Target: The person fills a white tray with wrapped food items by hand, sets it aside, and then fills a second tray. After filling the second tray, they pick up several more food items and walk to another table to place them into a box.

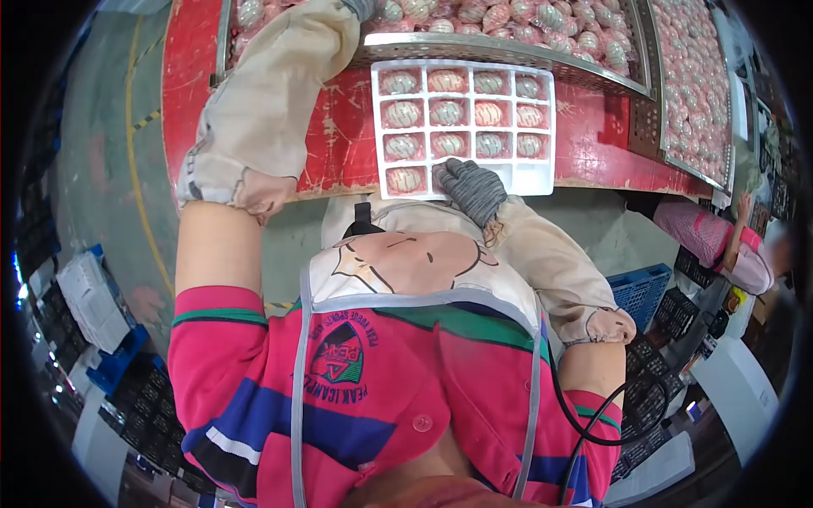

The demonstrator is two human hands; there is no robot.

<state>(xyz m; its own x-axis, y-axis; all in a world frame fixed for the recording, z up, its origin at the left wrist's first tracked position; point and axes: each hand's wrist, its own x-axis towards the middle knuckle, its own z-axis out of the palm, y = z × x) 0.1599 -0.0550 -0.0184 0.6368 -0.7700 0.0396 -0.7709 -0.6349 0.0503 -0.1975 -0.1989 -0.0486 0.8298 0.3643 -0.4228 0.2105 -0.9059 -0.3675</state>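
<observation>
My left hand [361, 8], in a grey glove, reaches to the top edge of the view, at the rim of a metal tray [508, 52] heaped with plastic-wrapped, striped, egg-shaped pieces [555, 41]. Its fingers are cut off. Close to my body lies a white compartment tray [549, 127], with one wrapped piece [446, 113] in each cell of its upper three rows. Another wrapped piece [406, 179] sits in the front left cell. Just beside it, my right hand [474, 190], also grey-gloved, has its fingers bent down into the second front cell; whatever they hold is hidden.
Both trays rest on a worn red table [584, 114]. A second metal tray [694, 102] of wrapped pieces stands at the right. Farther right are a person in pink [703, 233] and a blue crate [641, 292]. Black crates [140, 406] and white boxes [91, 300] stand at the left.
</observation>
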